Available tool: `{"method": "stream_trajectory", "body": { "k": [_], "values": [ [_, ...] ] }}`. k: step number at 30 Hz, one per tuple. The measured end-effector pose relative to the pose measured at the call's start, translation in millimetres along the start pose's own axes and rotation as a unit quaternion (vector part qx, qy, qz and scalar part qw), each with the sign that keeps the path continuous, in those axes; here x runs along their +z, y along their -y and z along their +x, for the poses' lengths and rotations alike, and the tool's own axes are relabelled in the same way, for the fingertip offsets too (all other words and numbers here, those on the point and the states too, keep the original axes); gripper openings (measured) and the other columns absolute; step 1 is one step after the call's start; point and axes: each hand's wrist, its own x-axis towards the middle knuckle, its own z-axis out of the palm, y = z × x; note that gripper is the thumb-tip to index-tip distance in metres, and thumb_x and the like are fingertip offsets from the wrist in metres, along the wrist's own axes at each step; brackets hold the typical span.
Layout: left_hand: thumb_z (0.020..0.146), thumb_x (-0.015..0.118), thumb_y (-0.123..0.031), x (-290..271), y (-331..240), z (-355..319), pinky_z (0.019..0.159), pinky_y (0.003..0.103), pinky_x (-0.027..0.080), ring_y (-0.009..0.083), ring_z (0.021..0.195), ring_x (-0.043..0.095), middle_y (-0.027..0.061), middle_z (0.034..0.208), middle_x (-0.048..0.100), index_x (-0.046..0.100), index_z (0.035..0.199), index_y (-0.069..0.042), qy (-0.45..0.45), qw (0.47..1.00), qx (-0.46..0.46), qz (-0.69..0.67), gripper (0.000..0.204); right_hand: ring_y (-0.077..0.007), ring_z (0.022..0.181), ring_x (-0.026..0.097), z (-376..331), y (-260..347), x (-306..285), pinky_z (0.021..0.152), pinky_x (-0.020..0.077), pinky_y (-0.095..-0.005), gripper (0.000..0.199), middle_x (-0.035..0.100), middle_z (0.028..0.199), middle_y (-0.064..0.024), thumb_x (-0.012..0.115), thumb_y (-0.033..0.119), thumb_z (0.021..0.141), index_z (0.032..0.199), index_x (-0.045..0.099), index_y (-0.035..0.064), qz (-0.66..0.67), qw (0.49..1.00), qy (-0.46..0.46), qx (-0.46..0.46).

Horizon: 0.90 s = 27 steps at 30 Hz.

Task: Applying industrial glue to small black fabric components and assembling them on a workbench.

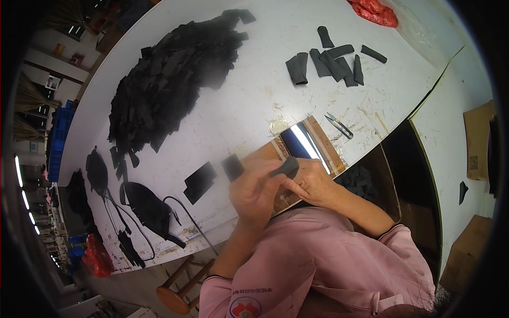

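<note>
Both hands meet over the near edge of the white table (254, 95). My left hand (255, 191) and my right hand (313, 183) pinch a small black fabric piece (288, 167), folded or rolled, between their fingers. A second black piece (233, 167) pokes out just left of my left hand. Under the hands lies a brown board (323, 140) with a shiny dark strip (299, 142) on it.
A big heap of black fabric pieces (169, 79) covers the table's far left. Several folded black pieces (334, 61) lie at the far right. Small snips (339, 125) rest by the board. A flat black piece (200, 182), black bags with cords (146, 209), red plastic (374, 11) and a wooden stool (183, 289) are around.
</note>
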Motion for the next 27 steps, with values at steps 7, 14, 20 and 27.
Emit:
{"method": "stream_trajectory", "body": {
  "k": [7,14,20,27],
  "values": [
    [0.077,0.061,-0.003,-10.7,-2.1,9.2,0.068,0.024,0.044,0.0146,0.071,0.057,0.0100,0.080,0.063,0.061,0.085,0.004,0.104,0.986,-0.013,0.127,0.010,-0.0293,0.059,0.056,-12.0,-18.9,15.5,0.051,0.0446,-0.0360,0.021,0.055,0.064,-0.0117,0.055,0.023,0.081,0.073,0.058,0.0036,-0.001,1.000,-0.001,0.026],
    [0.080,0.054,0.001,-8.7,-7.0,-1.0,0.077,0.028,0.045,0.0200,0.079,0.058,0.0130,0.089,0.062,0.060,0.090,0.003,0.009,0.999,-0.033,-0.004,0.011,-0.0289,0.055,0.051,7.8,8.4,-12.5,0.050,0.0415,-0.0377,0.017,0.052,0.062,-0.0110,0.059,0.019,0.077,0.072,0.059,0.0023,-0.096,0.993,0.068,0.025],
    [0.082,0.056,-0.009,-38.0,2.0,1.3,0.078,0.033,0.045,0.0230,0.084,0.055,0.0152,0.091,0.059,0.058,0.090,0.001,-0.032,0.941,-0.099,-0.321,0.013,-0.0277,0.054,0.050,13.1,-4.3,-11.5,0.051,0.0407,-0.0374,0.015,0.050,0.059,-0.0090,0.061,0.018,0.075,0.069,0.058,0.0045,-0.097,0.992,0.078,-0.028],
    [0.078,0.057,-0.002,-42.5,-0.1,1.8,0.079,0.029,0.044,0.0195,0.087,0.055,0.0142,0.095,0.059,0.057,0.095,0.002,-0.084,0.981,-0.131,-0.113,0.017,-0.0276,0.057,0.053,2.4,-6.7,2.3,0.048,0.0415,-0.0363,0.021,0.050,0.060,-0.0098,0.061,0.019,0.075,0.065,0.052,0.0029,-0.104,0.993,0.043,-0.022]
  ]
}}
